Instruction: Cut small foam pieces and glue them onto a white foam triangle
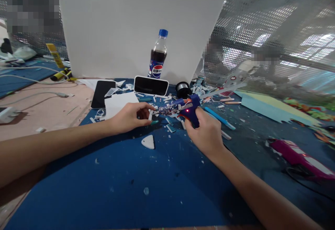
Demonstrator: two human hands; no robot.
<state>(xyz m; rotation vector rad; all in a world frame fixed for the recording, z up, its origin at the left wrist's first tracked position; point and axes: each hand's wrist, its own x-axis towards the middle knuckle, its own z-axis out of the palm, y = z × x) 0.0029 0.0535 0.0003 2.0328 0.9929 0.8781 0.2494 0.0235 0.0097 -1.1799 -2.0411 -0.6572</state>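
Note:
My right hand [205, 130] is wrapped round the handle of a blue hot glue gun [192, 108], whose red light glows. The gun's nozzle points left, close to my left fingertips. Between thumb and fingers, my left hand [131, 116] pinches a small white piece [150, 115], partly hidden by the fingers. The nozzle tip is beside that piece; whether they touch I cannot tell. Below the hands, a white rounded foam piece [148, 142] with a small hole lies on the blue mat [117, 188]. A teal comb-like strip [170, 124] lies under the gun.
Behind the hands stand a white phone [151, 86], a cola bottle [158, 55] and a wire spool [183, 89]. White scraps litter the mat's far side. A dark phone [103, 94] and white sheet [120, 102] lie left. At right are a blue pen [220, 118] and a magenta tool [300, 158] with a cord.

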